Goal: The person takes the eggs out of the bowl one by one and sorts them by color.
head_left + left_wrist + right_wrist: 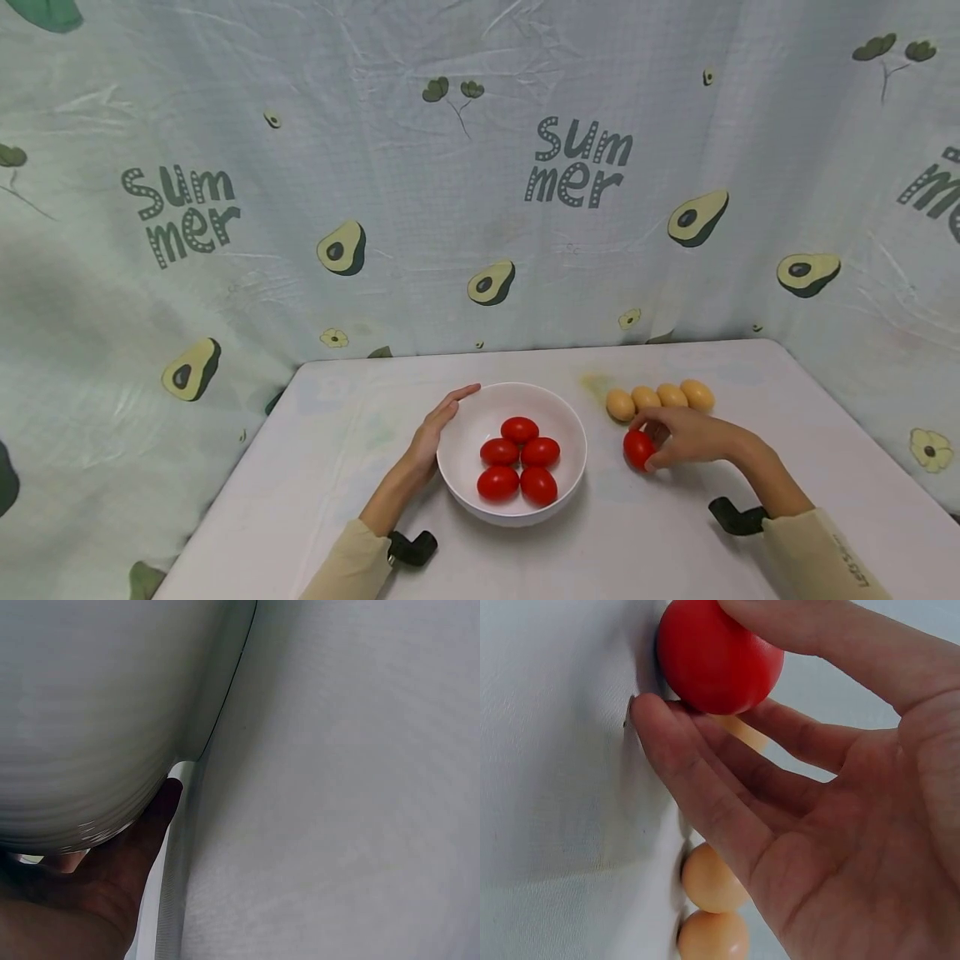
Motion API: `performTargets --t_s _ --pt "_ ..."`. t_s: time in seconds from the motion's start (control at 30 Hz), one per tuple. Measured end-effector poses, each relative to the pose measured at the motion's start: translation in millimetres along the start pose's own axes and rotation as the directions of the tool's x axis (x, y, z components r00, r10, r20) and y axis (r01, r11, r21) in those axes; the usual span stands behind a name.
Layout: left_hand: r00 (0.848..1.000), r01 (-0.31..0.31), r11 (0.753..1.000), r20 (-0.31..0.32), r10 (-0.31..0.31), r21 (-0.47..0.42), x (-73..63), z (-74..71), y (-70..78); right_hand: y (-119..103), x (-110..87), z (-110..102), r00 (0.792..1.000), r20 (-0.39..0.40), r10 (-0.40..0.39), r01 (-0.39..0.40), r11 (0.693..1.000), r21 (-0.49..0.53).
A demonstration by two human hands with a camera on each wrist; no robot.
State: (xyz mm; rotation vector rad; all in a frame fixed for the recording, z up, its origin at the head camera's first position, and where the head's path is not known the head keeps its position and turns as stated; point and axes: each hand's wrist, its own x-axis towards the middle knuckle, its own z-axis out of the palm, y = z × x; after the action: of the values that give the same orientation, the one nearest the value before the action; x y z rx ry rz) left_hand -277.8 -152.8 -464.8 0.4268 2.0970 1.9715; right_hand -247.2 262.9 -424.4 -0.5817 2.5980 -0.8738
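Right hand (686, 435) holding a red egg (637, 451) outside the bowl (510, 521).
Seen from the person's side, the egg sits at the bowl's 3 o'clock, between fingers and thumb; left hand (433, 432), fingers extended, touches the bowl's wall at 10. Bowl contents: five red eggs (539, 452). Four yellow eggs (646, 398) line the surface (322, 450) at 2.

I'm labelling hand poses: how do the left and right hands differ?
The left hand rests extended against the white bowl; the right hand pinches a red egg-shaped piece. The left hand is at the bowl's left side; the right hand is near the yellow pieces. Both are bare.
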Motion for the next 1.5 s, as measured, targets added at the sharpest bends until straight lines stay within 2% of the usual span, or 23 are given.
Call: performTargets --t_s 0.47,0.87,1.03,1.3,1.5 --pt "1.0 0.005 1.0 0.005 -0.005 0.007 -1.6 0.2 -2.4 1 -0.5 -2 1.0 0.03 0.002 -0.003 1.0 0.022" --pt "1.0 -0.001 1.0 0.008 0.001 0.006 0.7 0.5 -1.3 -2 -8.1 -11 0.998 0.041 0.047 -0.048 0.998 0.036" --pt "1.0 -0.02 1.0 0.02 0.02 0.003 2.0 -0.1 -1.9 -4 -13.8 -17 0.999 0.02 0.037 -0.037 0.999 0.037" --pt "1.0 0.003 1.0 0.012 -0.003 -0.009 1.6 1.0 0.5 -10 -22.3 -28 0.999 -0.041 0.021 -0.02 0.999 0.043" --pt "1.0 0.018 1.0 -0.008 -0.018 0.003 0.9 0.7 0.4 -17 -22.4 -32 0.99 -0.13 -0.058 0.058 0.998 -0.007"
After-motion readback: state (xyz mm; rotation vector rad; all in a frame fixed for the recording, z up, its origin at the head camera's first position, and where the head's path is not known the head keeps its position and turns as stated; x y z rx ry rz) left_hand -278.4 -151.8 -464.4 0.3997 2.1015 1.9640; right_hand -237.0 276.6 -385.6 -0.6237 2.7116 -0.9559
